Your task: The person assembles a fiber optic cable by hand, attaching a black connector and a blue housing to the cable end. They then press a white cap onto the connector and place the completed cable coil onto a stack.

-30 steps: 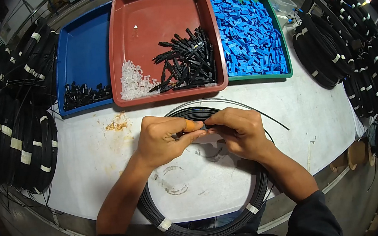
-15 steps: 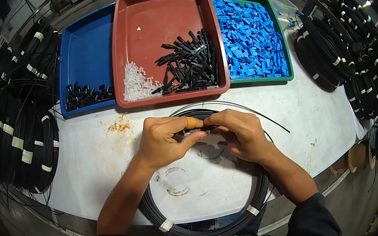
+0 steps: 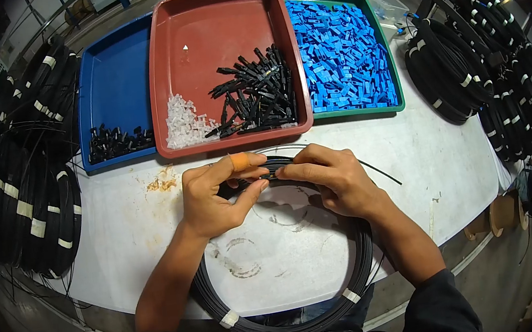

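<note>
A coil of black cable (image 3: 205, 291), bound with white tape bands, lies on the table before me and overhangs its front edge. Over the coil's far side, my left hand (image 3: 213, 195) is curled, with an orange wrap (image 3: 240, 162) around one finger. Its fingertips close near a small dark piece that I cannot make out. From the other side, my right hand (image 3: 339, 174) pinches at the same spot, thumb and index finger together. What lies between the fingertips is mostly hidden. A loose cable end (image 3: 382, 174) sticks out beyond my right hand.
Behind the coil stand a blue tray (image 3: 114, 72) with black parts, a red tray (image 3: 211, 31) with black connectors and clear pieces, and a green tray (image 3: 394, 82) full of blue clips. Cable coils are stacked at left (image 3: 15, 208) and right (image 3: 448, 70).
My left hand has shifted slightly left, and its index finger and thumb have moved apart. The right fingers have moved slightly left over the coil. The whole view has shifted a little.
</note>
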A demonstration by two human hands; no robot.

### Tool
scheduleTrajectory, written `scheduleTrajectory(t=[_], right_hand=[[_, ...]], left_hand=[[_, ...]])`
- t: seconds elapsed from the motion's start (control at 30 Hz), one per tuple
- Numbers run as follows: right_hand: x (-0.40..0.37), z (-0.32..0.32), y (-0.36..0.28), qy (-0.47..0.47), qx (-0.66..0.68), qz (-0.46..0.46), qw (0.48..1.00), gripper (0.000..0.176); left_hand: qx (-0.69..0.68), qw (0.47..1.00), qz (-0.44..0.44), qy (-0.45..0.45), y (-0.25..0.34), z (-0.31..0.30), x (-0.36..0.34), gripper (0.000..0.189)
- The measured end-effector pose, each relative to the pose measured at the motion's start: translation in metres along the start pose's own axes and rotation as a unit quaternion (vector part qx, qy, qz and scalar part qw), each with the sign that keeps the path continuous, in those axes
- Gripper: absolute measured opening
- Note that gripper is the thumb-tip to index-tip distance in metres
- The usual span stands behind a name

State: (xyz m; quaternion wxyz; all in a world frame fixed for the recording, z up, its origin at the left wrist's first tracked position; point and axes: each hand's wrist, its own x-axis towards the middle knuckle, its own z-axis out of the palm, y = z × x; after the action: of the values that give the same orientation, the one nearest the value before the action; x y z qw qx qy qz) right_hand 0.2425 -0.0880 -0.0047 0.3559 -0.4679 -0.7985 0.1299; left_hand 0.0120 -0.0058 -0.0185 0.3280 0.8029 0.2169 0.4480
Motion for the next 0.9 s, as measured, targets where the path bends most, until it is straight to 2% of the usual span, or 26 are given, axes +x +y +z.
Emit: scheduleTrajectory(t=[0.23,0.4,0.5,0.63,0.9], right_hand=[[0.001,0.003,-0.006,0.0,-0.015,-0.002,1.0,0.064],[0.0,0.008,-0.002,-0.002,-0.016,0.024,1.0,0.064],[-0.002,0.01,0.003,-0.008,-0.037,-0.007,0.999,0.065],[-0.003,0.01,0.005,-0.011,-0.035,-0.004,0.999,0.064],[0.001,0.006,-0.003,0.004,0.013,-0.021,1.0,0.049]], left_hand=[[0.027,0.999,0.009,-0.035,0.005,-0.005,0.001,0.041],[0.015,0.999,-0.002,-0.028,0.002,-0.005,0.001,0.039],[0.012,1.0,0.001,-0.014,0.002,-0.004,0.001,0.033],[0.004,1.0,-0.005,-0.013,0.003,-0.002,0.001,0.033],[-0.002,0.999,0.007,-0.034,0.002,-0.004,0.001,0.032]])
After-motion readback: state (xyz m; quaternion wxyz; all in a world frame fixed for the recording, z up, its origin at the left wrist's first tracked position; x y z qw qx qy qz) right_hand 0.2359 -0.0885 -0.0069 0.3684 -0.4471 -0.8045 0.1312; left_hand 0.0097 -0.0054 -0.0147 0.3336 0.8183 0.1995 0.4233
